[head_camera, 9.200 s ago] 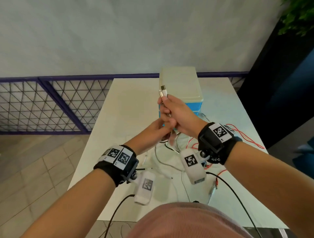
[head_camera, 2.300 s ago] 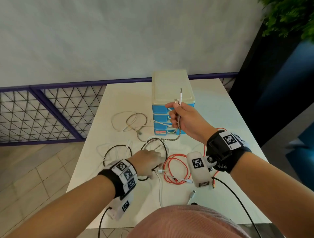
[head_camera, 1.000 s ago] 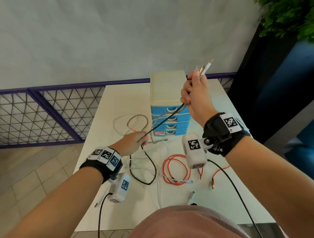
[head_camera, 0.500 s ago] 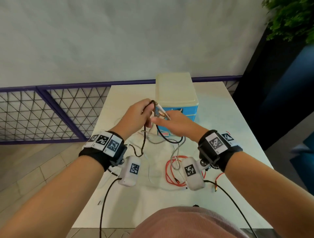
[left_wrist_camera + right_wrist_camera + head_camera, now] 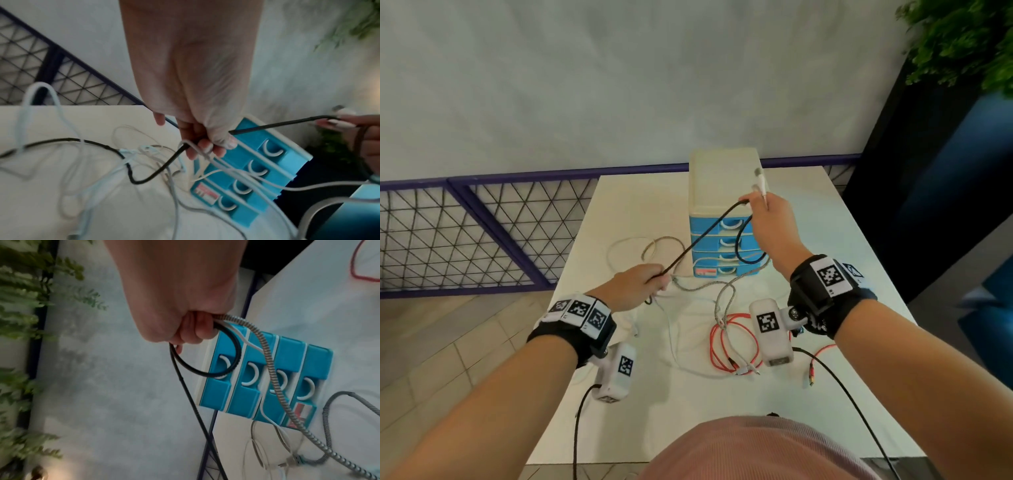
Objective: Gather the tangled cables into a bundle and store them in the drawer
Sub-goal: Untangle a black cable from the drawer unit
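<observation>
My right hand (image 5: 768, 219) is raised in front of the blue drawer unit (image 5: 724, 240) and grips a bunch of cables: a looped black cable (image 5: 739, 240), a braided grey cable (image 5: 273, 368) and a white one. White plugs (image 5: 760, 181) stick up above its fist. The black cable (image 5: 702, 240) runs taut down to my left hand (image 5: 643, 286), which pinches it low over the table (image 5: 637, 205); in the left wrist view the black cable (image 5: 156, 172) trails on from the fingers. An orange cable (image 5: 732, 346) lies coiled beside several loose white cables (image 5: 674, 342).
The drawer unit has four shut drawers (image 5: 267, 376) and a cream top. A beige cable loop (image 5: 650, 250) lies left of it. A purple mesh fence (image 5: 482, 233) runs behind the table, a plant (image 5: 962, 44) stands at the far right.
My hands were close together by the drawers half a second ago. They have pulled apart: the left hand went down and left along the black cable, the right hand rose right.
</observation>
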`<state>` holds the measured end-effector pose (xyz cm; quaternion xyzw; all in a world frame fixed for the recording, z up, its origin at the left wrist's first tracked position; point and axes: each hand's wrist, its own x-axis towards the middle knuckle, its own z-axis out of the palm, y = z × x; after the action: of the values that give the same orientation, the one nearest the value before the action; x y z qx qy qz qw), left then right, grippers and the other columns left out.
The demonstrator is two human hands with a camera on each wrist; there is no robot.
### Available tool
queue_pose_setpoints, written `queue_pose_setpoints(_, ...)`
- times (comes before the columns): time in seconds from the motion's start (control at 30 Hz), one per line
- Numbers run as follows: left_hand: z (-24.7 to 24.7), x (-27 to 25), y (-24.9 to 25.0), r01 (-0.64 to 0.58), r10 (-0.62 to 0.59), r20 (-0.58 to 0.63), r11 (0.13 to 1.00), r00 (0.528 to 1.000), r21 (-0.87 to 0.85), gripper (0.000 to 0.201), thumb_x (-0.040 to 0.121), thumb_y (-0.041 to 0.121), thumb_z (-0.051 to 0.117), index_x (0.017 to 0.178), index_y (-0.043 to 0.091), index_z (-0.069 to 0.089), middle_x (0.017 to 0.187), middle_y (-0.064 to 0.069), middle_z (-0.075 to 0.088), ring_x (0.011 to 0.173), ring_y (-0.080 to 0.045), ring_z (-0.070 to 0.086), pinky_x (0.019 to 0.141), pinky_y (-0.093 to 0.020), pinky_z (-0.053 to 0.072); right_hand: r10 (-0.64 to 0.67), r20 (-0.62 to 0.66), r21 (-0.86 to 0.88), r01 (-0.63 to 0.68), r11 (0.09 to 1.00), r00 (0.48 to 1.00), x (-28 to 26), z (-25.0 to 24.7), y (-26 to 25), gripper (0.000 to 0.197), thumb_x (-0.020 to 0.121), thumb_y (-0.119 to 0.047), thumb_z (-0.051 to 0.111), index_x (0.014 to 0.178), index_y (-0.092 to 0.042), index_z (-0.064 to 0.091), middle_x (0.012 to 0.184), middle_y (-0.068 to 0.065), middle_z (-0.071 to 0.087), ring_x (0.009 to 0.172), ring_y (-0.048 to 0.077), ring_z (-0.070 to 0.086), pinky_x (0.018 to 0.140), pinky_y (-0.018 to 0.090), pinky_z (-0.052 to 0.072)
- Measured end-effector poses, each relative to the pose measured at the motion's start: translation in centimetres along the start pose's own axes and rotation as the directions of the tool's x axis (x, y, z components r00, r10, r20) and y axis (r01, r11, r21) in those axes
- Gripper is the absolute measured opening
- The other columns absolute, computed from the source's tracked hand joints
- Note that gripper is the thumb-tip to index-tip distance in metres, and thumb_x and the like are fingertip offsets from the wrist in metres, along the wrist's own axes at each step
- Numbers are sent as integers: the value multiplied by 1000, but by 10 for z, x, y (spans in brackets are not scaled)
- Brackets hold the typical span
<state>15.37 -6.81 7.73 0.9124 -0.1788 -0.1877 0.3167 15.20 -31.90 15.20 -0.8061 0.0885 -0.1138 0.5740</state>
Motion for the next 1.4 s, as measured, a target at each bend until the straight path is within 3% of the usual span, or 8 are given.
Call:
queue_pose_setpoints(0.17,7,-10,-31,253,-293,62,900,954,354,28,98,31,31,82,23,53,90,13,65,95,-10,56,108,-50,7,39,-265,87,-16,996,963,15,-23,6,38,102,-26,32,98,-17,68,59,-5,40,49,10,37,48,28,34)
queue_pose_setpoints(0.3,7,-13,-37,245,-240,-48,937,969,250,31,98,25,33,77,19,54,86,8,65,89,-16,58,106,-49,15,18,-337,63,3,998,941,18,-40,4,33,103,-28,33,76,-26,50,62,-5,39,53,9,37,53,30,34)
queue_pose_setpoints(0.53,-23,10,30,-42,44,-247,999,968,12,26,99,19,37,88,12,60,62,1,51,58,-14,48,59,-22,40,-106,-121,-76,97,992,987,-9,-12,5,42,94,-43,57,129,-19,49,83,-11,61,65,1,57,63,19,48)
queue_pose_setpoints(0.7,-22,17,78,-253,248,-198,968,948,2,28,100,24,40,81,14,57,65,-5,56,57,-13,49,59,-27,42,3,305,-238,73,969,952,-32,20,-3,36,91,-54,56,86,-20,65,57,-11,50,51,2,47,52,18,35)
queue_pose_setpoints(0.87,-16,12,91,-311,302,-139,949,943,-49,32,100,15,39,75,32,50,66,-2,55,58,-9,47,58,-21,38,8,304,37,-20,999,953,-38,27,-3,30,96,-32,59,72,-13,58,35,-17,45,35,-4,43,44,12,32)
queue_pose_setpoints(1.0,-10,13,70,-192,192,7,981,981,12,18,100,21,42,85,18,53,77,0,61,68,-6,54,66,-22,41,62,151,245,-98,965,987,-30,21,-8,28,94,-29,61,95,-2,68,43,-12,37,37,3,32,41,19,29)
queue_pose_setpoints(1.23,4,-2,-12,169,-169,225,985,960,16,30,100,18,37,81,9,58,90,-7,64,93,-26,62,88,-33,47,76,-84,302,-47,952,994,7,-19,-14,29,99,-35,48,76,-21,58,56,-3,30,41,8,28,39,25,26)
queue_pose_setpoints(1.4,-40,12,12,228,-240,-212,971,947,-77,28,100,22,38,88,6,58,81,-9,58,62,-20,54,58,-30,52,110,147,13,-113,994,983,-3,-15,0,23,96,-30,54,80,-17,63,54,-3,31,44,13,28,38,22,26)
